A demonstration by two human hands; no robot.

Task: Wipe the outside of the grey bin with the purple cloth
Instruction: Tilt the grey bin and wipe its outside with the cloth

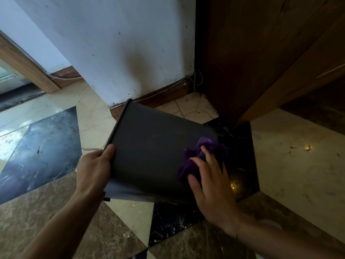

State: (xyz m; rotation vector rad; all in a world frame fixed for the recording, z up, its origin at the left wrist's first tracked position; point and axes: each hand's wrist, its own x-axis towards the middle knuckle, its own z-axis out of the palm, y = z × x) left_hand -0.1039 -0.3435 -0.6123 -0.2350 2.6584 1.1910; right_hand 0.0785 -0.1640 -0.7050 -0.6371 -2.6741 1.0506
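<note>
The grey bin (149, 146) is tipped on its side above the floor, its rim turned to the left and its base to the right. My left hand (93, 169) grips the rim, thumb on the outside wall. A crumpled purple cloth (214, 146) lies against the bin's outer wall near the base. My right hand (211, 186) presses flat on the cloth, fingers spread, covering its lower part.
A white wall corner (130, 53) with a brown skirting board stands just behind the bin. A dark wooden cabinet (261, 53) rises at the right. The floor (46, 146) is patterned marble in black, cream and brown tiles.
</note>
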